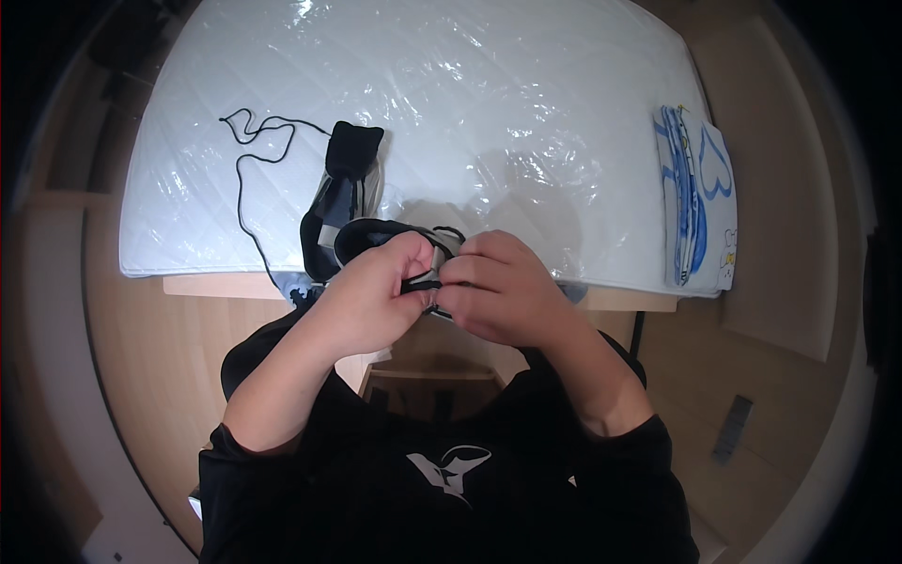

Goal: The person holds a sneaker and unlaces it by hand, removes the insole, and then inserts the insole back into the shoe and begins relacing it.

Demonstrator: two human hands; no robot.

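Near the mattress's front edge, my left hand (373, 296) grips a grey and black shoe (366, 233) around its side, with thumb and fingers close to its lacing area. My right hand (497, 289) meets it there, fingertips pinched at the shoe's front part, where a dark lace (451, 231) loops above the fingers. What exactly the right fingertips pinch is hidden. Just behind and to the left lies a second grey and black shoe (342, 204), touching or nearly touching the held one. A long black lace (241, 183) trails in loose curves to the left over the plastic.
A white quilted mattress (493, 84) wrapped in clear, shiny plastic lies before me on a light wooden base (211, 285). Folded blue and white printed fabric (697, 204) rests at its right edge. Below, a wooden box or drawer (430, 384) shows between my legs.
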